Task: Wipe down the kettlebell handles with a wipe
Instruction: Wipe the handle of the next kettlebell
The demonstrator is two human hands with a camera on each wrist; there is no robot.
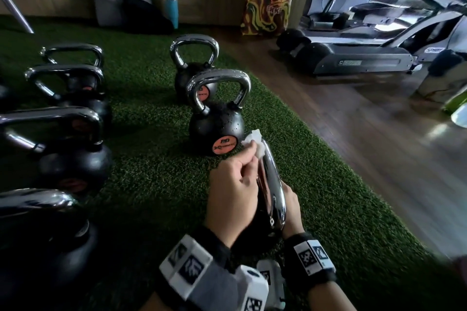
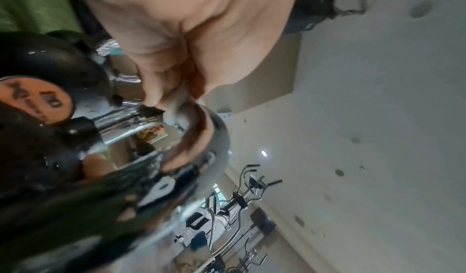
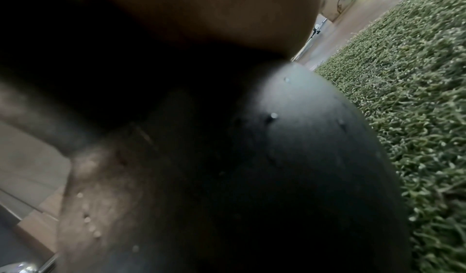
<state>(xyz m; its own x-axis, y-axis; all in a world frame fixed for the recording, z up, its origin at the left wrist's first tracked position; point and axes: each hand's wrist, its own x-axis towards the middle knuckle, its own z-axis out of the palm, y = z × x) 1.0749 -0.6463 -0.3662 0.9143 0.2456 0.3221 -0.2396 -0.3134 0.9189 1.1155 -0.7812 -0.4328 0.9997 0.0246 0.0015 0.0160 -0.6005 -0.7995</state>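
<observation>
My left hand [image 1: 231, 192] is pinching the wipe [image 1: 254, 142] against the chrome handle [image 1: 271, 184]; my right hand [image 1: 290, 206] is steadying the nearest kettlebell [image 3: 290, 157], its grip hidden. At twelve o'clock, the 20 kettlebell [image 1: 217, 129] is waiting on the turf [image 1: 156, 174], beaded wet; a slick handle could be slipping

7 kettlebells [image 1: 216, 131], 1 wipe [image 1: 253, 139], 1 water bottle [image 1: 172, 5], 1 bag [image 1: 265, 12], 2 hands [image 1: 233, 189].

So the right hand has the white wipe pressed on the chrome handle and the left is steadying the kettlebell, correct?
Not quite: the head view shows the left hand pinching the white wipe against the chrome handle, while the right hand steadies the kettlebell.
</observation>
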